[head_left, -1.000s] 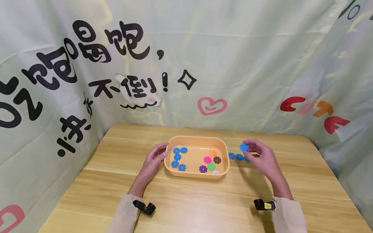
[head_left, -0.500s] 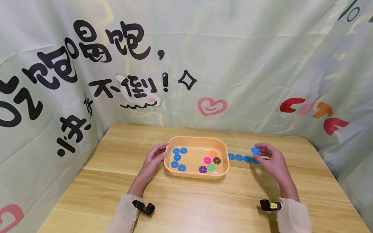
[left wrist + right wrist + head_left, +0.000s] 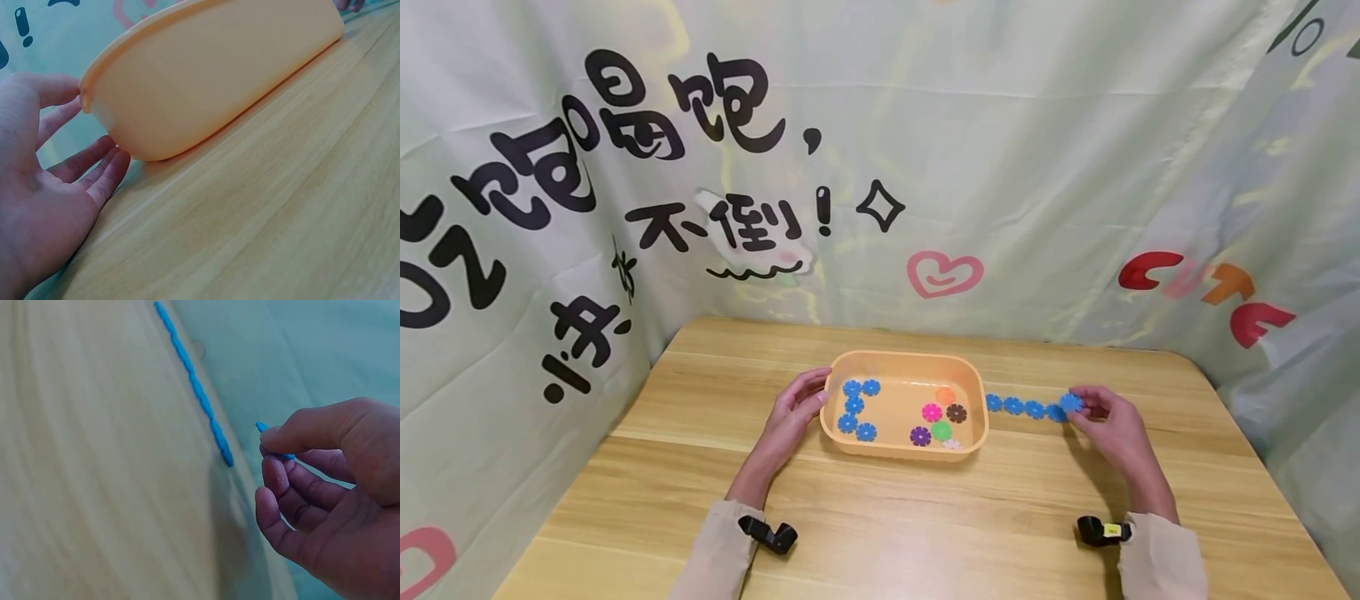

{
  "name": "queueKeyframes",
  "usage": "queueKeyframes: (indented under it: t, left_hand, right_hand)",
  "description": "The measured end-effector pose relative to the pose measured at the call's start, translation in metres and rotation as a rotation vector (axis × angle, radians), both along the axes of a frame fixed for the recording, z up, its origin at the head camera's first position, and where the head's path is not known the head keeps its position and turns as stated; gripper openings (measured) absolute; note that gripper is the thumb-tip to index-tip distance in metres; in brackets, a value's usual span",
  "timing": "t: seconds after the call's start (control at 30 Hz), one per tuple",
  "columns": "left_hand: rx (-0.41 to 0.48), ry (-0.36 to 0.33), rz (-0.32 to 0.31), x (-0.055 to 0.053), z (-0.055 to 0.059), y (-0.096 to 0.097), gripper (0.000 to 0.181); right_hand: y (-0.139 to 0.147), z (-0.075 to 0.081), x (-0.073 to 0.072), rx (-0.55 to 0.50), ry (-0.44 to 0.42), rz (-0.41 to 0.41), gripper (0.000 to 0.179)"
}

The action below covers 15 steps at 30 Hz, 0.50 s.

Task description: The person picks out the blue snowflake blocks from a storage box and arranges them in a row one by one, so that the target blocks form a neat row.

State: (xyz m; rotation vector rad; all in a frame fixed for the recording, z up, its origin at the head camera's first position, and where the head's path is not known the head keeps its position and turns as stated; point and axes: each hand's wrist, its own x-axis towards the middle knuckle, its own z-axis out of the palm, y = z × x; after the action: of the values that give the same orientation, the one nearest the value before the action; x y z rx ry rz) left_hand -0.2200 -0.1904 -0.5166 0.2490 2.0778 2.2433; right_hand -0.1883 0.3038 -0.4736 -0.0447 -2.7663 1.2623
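My right hand (image 3: 1112, 421) pinches a blue snowflake disc (image 3: 1071, 403) between thumb and fingertips. In the head view that disc overlaps the right end of a row of blue discs (image 3: 1013, 406) lying flat on the table. The right wrist view shows the held disc (image 3: 261, 427) edge-on, raised and apart from the row (image 3: 199, 390). My left hand (image 3: 793, 408) touches the left end of an orange plastic tub (image 3: 895, 452). In the left wrist view, its loosely bent fingers (image 3: 109, 175) rest against the tub's outer wall and rim.
Inside the tub, several blue discs (image 3: 853, 406) form a bracket shape at the left. Loose discs in other colours, including a purple disc (image 3: 921, 436) and a brown disc (image 3: 957, 413), lie at the right. A printed curtain (image 3: 1037, 167) stands behind the wooden table (image 3: 880, 533).
My right hand has moved right and down with its blue disc, from above the row to the row's right end. The left hand has stayed at the tub.
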Motion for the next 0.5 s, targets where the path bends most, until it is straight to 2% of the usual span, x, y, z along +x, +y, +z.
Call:
queueKeyframes:
  t: [0.5]
  left_hand:
    - [0.006, 0.003, 0.012, -0.002, -0.003, 0.0, 0.039]
  right_hand:
    - [0.018, -0.014, 0.003, 0.05, -0.047, -0.035, 0.04]
